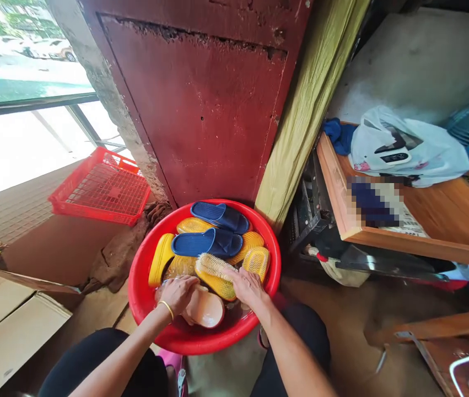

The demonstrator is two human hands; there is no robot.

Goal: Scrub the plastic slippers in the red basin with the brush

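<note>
A red basin full of slippers stands between my knees. My right hand is closed on the end of a scrub brush, whose pale bristles point up and to the left. Under the brush lies a yellow slipper. Closed at the near left of the basin, my left hand grips a pale pink slipper; its fingertips are partly hidden. Two blue slippers lie on top of several yellow ones at the back. A smooth yellow clog leans against the left wall.
A red door rises right behind the basin. To the left are a red plastic crate and cardboard. At right, a wooden table bears a white plastic bag. A yellow-green curtain hangs beside the door.
</note>
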